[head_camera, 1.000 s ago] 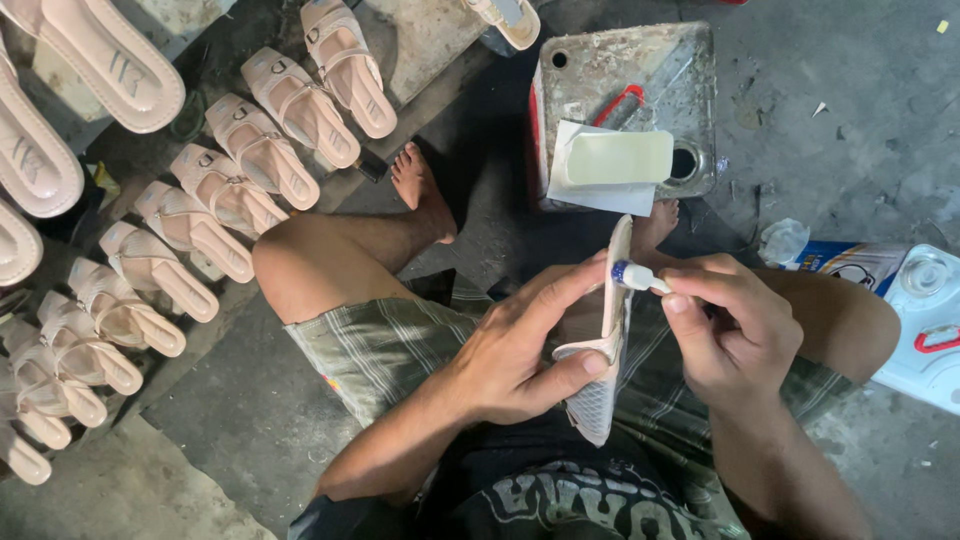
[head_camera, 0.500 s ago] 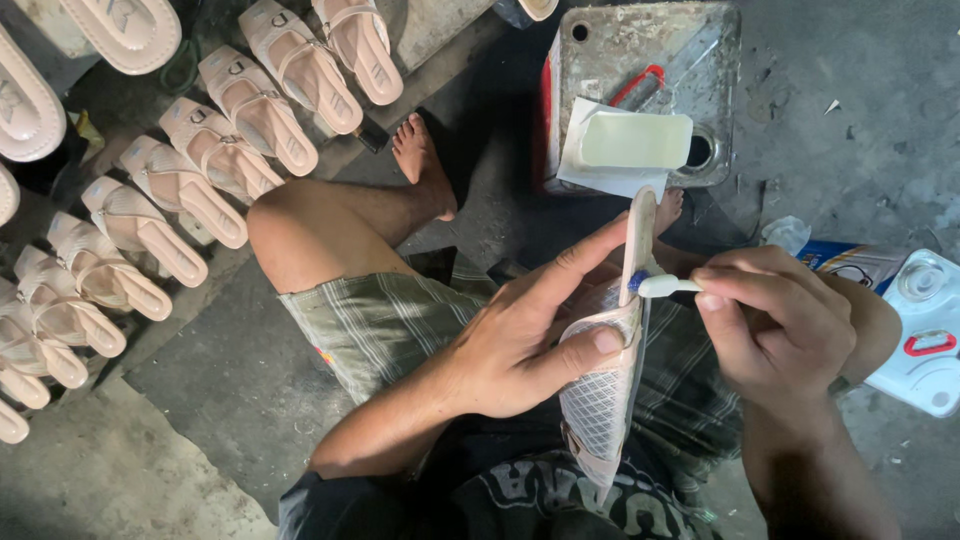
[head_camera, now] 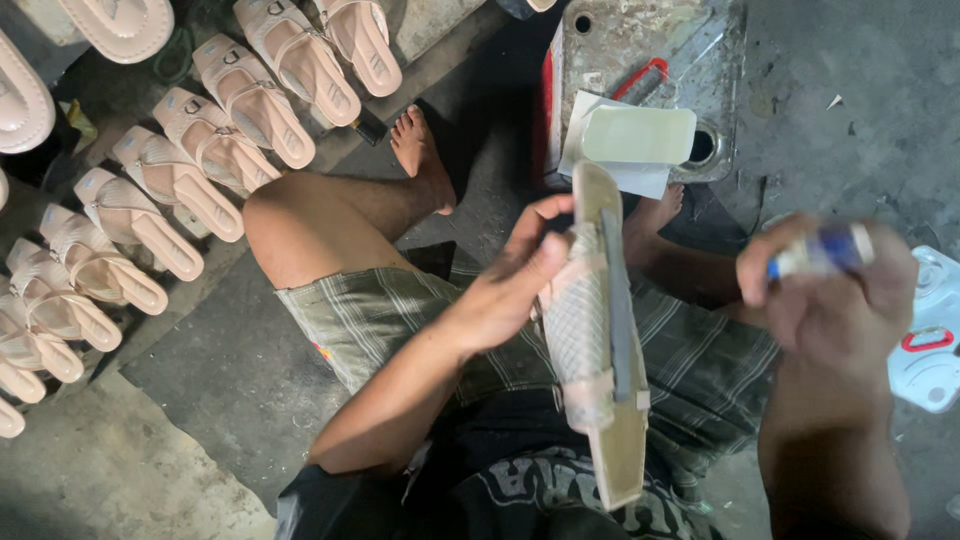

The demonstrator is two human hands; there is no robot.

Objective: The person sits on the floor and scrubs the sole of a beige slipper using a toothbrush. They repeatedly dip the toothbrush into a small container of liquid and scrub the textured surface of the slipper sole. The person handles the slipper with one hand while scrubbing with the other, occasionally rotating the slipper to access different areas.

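Note:
My left hand (head_camera: 512, 282) grips a beige sandal (head_camera: 600, 340) by its woven strap, holding it on edge above my lap, sole side turned to the right. My right hand (head_camera: 835, 290), blurred, is off to the right of the sandal and holds a small white tube with a blue cap (head_camera: 822, 252). The two hands are apart, with a gap between the tube and the sandal.
Several finished beige sandals (head_camera: 215, 140) lie in rows on the floor at the left. A dented metal can (head_camera: 650, 60) with a pale rectangular pad (head_camera: 638, 135) on paper stands ahead, by my bare feet. A white container lid (head_camera: 930, 345) lies at the right edge.
My right hand has pulled the tube away from the sandal's edge to the right. The left hand has tilted the sandal and brought it closer to me.

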